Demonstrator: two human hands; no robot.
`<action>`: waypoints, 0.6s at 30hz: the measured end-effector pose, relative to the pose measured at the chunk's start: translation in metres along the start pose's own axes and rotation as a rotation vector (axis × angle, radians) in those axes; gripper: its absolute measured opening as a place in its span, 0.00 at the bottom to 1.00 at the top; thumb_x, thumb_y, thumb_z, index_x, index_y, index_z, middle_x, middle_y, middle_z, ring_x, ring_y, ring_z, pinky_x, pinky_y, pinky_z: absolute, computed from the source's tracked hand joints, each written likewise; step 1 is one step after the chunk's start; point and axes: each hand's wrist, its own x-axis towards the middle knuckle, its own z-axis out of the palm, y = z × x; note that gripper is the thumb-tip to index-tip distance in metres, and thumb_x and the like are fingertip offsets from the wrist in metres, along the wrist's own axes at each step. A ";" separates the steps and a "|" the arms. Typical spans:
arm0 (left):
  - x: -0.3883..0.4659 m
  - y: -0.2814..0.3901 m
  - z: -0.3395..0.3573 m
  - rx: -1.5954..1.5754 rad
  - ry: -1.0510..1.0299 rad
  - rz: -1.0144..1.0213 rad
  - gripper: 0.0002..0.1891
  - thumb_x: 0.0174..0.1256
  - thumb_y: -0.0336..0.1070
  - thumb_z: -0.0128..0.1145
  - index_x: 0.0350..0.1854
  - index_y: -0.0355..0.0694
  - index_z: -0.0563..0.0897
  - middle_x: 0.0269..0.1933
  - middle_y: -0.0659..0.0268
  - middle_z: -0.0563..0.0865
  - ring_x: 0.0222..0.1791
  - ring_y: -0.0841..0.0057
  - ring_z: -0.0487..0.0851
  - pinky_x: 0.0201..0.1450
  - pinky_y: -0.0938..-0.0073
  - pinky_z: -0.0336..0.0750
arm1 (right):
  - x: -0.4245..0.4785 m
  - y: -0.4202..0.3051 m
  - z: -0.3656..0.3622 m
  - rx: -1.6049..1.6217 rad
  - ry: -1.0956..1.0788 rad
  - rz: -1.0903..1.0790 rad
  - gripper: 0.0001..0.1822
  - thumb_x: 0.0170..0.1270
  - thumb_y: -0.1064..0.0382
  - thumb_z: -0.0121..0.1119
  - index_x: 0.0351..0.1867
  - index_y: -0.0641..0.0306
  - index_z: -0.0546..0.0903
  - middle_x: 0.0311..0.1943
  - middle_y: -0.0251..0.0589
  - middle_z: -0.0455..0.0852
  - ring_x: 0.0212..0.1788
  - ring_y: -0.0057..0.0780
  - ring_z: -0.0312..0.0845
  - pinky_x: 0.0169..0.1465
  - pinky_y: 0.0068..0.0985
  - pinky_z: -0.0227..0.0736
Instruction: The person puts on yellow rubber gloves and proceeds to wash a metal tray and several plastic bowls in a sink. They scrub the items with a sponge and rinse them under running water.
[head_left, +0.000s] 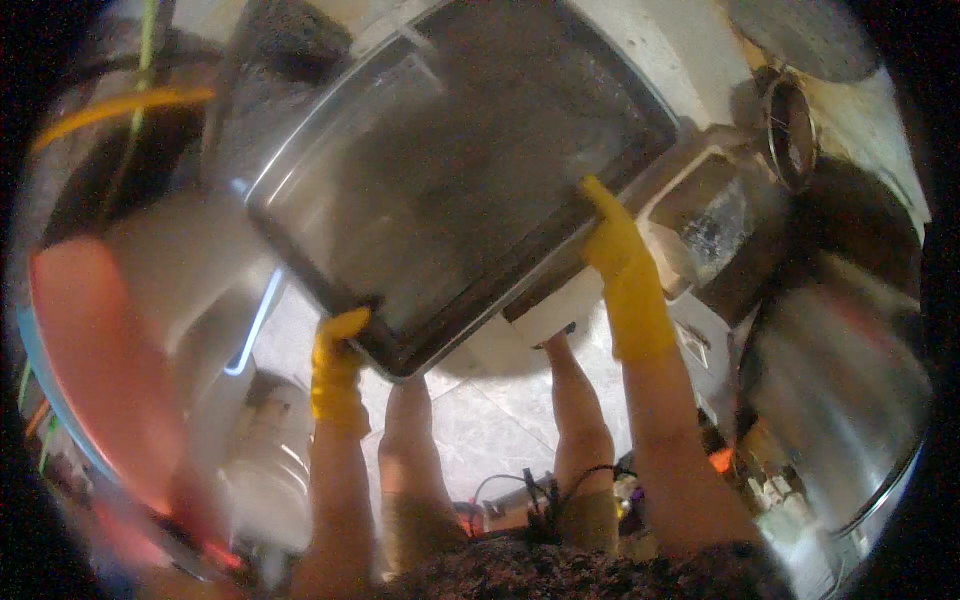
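A large dark rectangular metal tray (450, 172) with a raised, shiny rim fills the upper middle of the head view, tilted so one corner points down towards me. My left hand (341, 367), in a yellow rubber glove, grips the tray's lower left edge with the thumb over the rim. My right hand (619, 255), in a matching glove, holds the lower right edge, its thumb on top. The fingers of both hands are hidden under the tray. My bare legs and pale floor tiles (480, 427) show below it.
A pinkish-red plastic basin (105, 375) with a blue one (56, 397) stands at the left. To the right are a container with a pale rim (701, 217), a round metal-rimmed item (791, 131) and a large shiny metal vessel (840, 390). An orange strip (124, 109) lies upper left.
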 end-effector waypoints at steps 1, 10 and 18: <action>0.003 0.008 0.011 -0.008 0.044 -0.068 0.21 0.58 0.35 0.67 0.55 0.33 0.86 0.55 0.57 0.88 0.57 0.64 0.84 0.64 0.66 0.77 | 0.013 0.003 -0.002 -0.121 -0.022 -0.027 0.25 0.62 0.73 0.68 0.63 0.63 0.82 0.58 0.47 0.86 0.57 0.38 0.84 0.62 0.24 0.74; 0.054 0.056 0.072 -0.060 -0.078 -0.178 0.22 0.60 0.35 0.71 0.58 0.38 0.85 0.54 0.61 0.89 0.50 0.64 0.88 0.53 0.63 0.84 | 0.017 -0.019 -0.070 -0.175 0.073 -0.355 0.15 0.53 0.73 0.65 0.45 0.73 0.86 0.47 0.52 0.87 0.52 0.48 0.82 0.61 0.39 0.79; 0.119 0.070 0.146 0.072 -0.299 0.094 0.23 0.69 0.28 0.63 0.66 0.36 0.78 0.58 0.60 0.87 0.54 0.65 0.85 0.60 0.65 0.81 | 0.013 -0.088 -0.063 0.220 0.242 -0.470 0.15 0.58 0.73 0.65 0.48 0.74 0.85 0.51 0.53 0.86 0.54 0.45 0.82 0.64 0.40 0.78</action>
